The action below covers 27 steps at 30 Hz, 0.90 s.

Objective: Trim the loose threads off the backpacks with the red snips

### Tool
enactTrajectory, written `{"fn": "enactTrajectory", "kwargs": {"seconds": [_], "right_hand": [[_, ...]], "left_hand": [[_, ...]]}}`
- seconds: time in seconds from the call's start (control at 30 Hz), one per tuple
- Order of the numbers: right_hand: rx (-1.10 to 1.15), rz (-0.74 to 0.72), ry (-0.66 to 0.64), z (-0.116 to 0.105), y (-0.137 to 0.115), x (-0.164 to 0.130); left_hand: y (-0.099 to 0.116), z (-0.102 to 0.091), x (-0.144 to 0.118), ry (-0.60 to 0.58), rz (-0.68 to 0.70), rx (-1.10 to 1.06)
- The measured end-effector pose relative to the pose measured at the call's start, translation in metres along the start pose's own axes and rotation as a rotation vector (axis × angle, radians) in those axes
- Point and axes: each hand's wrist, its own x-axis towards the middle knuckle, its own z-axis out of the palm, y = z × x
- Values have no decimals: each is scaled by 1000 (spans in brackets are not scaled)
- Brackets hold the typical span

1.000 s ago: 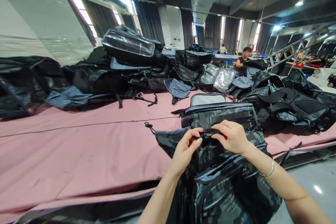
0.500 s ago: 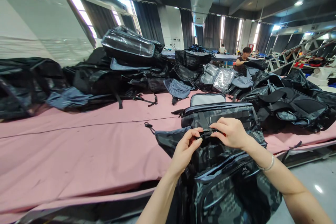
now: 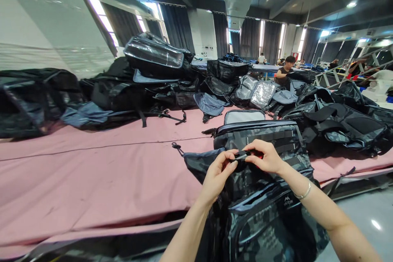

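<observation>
A dark grey camouflage backpack [image 3: 273, 217] lies in front of me, its lower part hanging over the table's front edge. Above its upper panel, both hands meet at a small black strap buckle [image 3: 241, 155]. My left hand [image 3: 218, 174] pinches the buckle's left end between thumb and fingers. At the other end, my right hand [image 3: 266, 156] is closed on it with thumb and forefinger. Something small and red shows beside the right fingers, too little to name. The fingers partly cover the buckle. To the left, a side pocket [image 3: 201, 163] with a drawcord sticks out.
Pink cloth [image 3: 101, 180] covers the long table. Piled black backpacks [image 3: 156, 55] line its far side, and more bags [image 3: 346, 127] lie at the right. Further back, a person [image 3: 287, 69] sits near a metal ladder [image 3: 334, 77].
My right hand has shifted slightly left, closer to the left hand. The buckle now shows more clearly between the fingers, and a bit of red has appeared. The view has shifted slightly.
</observation>
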Motion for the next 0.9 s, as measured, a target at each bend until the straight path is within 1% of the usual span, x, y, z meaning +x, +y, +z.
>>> {"fn": "enactTrajectory", "kwargs": {"seconds": [0.13,0.2,0.27,0.33,0.43,0.5,0.6,0.67,0.73,0.83,0.9], "right_hand": [[154,114,85,5,-4,0],[198,136,85,6,-6,2],[161,112,44,8,-9,4],[44,95,15,10,-11,6],[-77,158,9,14,-10,7],[-71,203,1,16,-7,8],[5,223,10,18,-2,9],[46,197,26,20,-2,9],[2,123,63,23,-4,6],[-172,-41,172,29,-7,-3],[-309,-181,241,34,-8,-9]], "left_hand": [[-3,-2,2,12,41,46],[-5,-2,2,12,63,50],[-7,-1,2,8,75,36],[-9,1,2,22,80,29],[-11,4,0,74,119,58],[-12,6,-1,118,160,126],[-12,6,-2,170,190,238],[-12,5,-2,175,194,260],[-13,4,-2,165,194,245],[-12,3,-1,142,178,211],[-10,3,-1,133,159,204]]}}
